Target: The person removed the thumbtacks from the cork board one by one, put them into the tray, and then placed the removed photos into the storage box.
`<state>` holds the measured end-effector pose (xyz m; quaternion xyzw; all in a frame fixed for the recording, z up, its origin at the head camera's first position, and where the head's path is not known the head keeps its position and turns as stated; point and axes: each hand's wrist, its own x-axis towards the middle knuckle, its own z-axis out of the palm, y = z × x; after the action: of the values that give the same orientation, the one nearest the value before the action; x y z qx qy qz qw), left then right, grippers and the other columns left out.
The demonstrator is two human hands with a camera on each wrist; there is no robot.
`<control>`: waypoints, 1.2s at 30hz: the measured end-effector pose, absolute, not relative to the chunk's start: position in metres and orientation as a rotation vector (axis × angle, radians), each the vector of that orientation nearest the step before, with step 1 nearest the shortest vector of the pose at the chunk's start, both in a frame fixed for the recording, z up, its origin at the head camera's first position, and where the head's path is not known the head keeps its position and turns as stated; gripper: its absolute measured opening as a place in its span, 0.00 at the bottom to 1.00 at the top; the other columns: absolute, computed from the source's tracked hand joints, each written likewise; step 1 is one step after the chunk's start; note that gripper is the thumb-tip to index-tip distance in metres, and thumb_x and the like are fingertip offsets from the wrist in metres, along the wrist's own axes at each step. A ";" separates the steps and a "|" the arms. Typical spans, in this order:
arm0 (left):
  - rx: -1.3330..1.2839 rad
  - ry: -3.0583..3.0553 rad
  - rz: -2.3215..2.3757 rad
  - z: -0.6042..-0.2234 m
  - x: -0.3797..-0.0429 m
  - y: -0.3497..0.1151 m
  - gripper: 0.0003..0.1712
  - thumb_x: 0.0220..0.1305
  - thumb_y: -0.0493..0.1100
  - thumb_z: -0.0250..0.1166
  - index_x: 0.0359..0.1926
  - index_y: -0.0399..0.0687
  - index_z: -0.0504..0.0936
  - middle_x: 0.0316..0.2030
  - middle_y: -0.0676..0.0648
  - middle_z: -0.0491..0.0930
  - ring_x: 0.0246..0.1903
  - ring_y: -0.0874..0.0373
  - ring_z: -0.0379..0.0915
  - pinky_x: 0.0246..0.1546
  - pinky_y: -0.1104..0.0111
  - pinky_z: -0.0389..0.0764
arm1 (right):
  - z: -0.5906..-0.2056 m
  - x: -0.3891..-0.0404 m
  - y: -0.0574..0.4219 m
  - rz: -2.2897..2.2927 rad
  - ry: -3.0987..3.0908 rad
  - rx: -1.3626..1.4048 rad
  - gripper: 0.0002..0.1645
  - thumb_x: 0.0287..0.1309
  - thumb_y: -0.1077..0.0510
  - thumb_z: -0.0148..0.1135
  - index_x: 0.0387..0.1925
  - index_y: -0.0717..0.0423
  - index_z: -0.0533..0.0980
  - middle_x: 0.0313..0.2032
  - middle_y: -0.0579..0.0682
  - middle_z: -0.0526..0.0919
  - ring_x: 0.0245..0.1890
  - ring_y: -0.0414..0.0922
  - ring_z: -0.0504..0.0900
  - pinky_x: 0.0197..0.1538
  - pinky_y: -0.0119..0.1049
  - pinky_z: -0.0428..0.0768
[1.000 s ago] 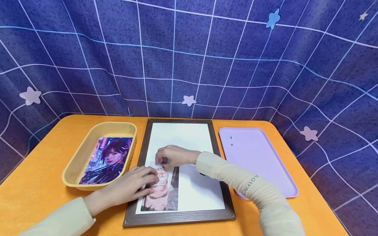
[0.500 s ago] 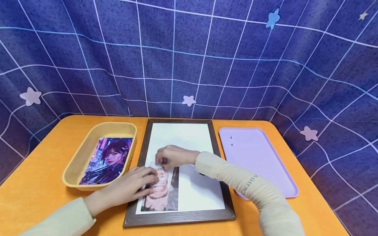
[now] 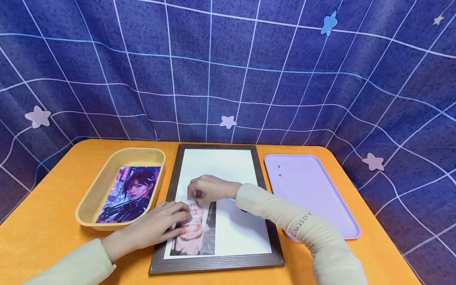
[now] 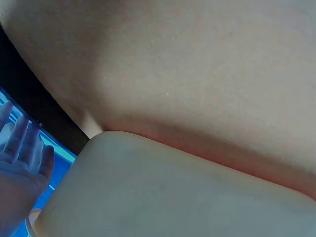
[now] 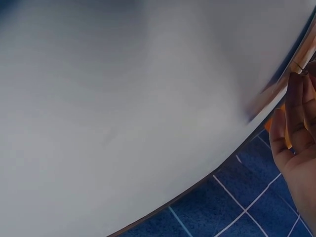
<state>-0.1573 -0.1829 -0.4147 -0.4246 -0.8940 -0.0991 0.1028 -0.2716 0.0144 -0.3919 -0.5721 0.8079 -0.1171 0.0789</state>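
Observation:
A cat picture (image 3: 192, 237) lies on the lower left of a white board (image 3: 242, 233) in a dark frame (image 3: 221, 263). My left hand (image 3: 167, 221) rests across the picture's left side with fingers spread and slightly bent, pressing on it. At the picture's top edge my right hand (image 3: 210, 189) has its fingers curled, thumb and fingertips together. A thin, dark pin (image 5: 299, 67) shows at those fingertips in the right wrist view; the fingers hide most of it. Skin and a pale surface fill most of the left wrist view, with the left hand (image 4: 22, 168) at its edge.
A yellow bin (image 3: 103, 174) at left holds an illustrated portrait print (image 3: 132, 194). At right, a purple tray (image 3: 313, 198) carries two small dark pins (image 3: 279, 166) near its far left corner. A blue gridded curtain (image 3: 228, 79) stands behind the orange table (image 3: 42, 198).

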 end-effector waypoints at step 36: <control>-1.246 -2.639 -0.299 -0.414 -0.157 -0.183 0.15 0.56 0.53 0.64 0.44 0.58 0.77 0.46 0.57 0.73 0.45 0.61 0.69 0.45 0.62 0.71 | -0.384 -0.285 0.042 -0.421 2.523 -1.655 0.10 0.49 0.62 0.61 0.37 0.52 0.78 0.31 0.42 0.78 0.32 0.35 0.75 0.38 0.22 0.70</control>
<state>-0.1568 -0.1827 -0.4142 -0.4224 -0.8947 -0.1014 0.1038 -0.2853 0.0417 -0.3838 -0.5426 0.8272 -0.1380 0.0477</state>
